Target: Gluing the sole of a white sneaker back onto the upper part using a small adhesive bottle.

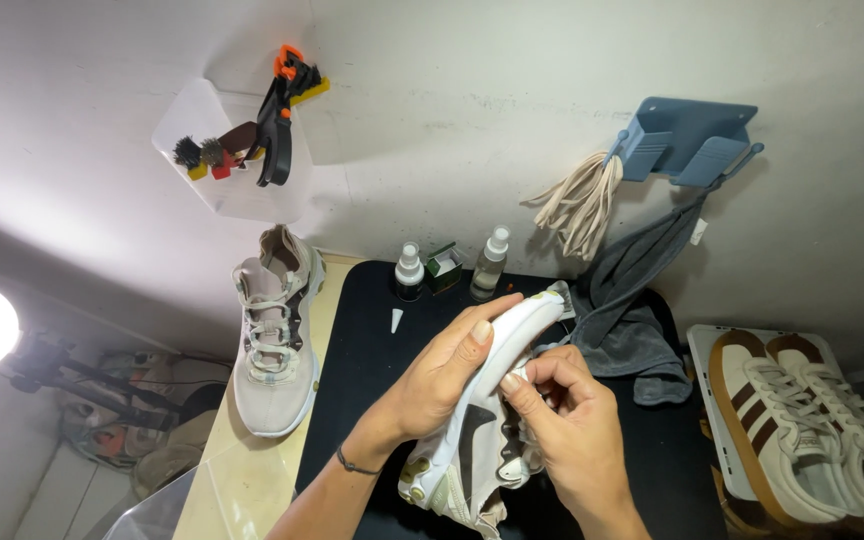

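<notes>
My left hand grips a pale sneaker by its white sole, holding it up on its side over a black mat. My right hand is at the shoe's upper, fingers pinched together on its fabric or laces near the opening. The shoe's toe points away from me toward the wall. Its matching sneaker lies flat on the yellowish tabletop to the left of the mat.
Two spray bottles and a small green box stand at the mat's back edge. A grey cloth hangs from a blue wall rack with laces. Brown-striped sneakers sit right. A clear wall bin holds brushes.
</notes>
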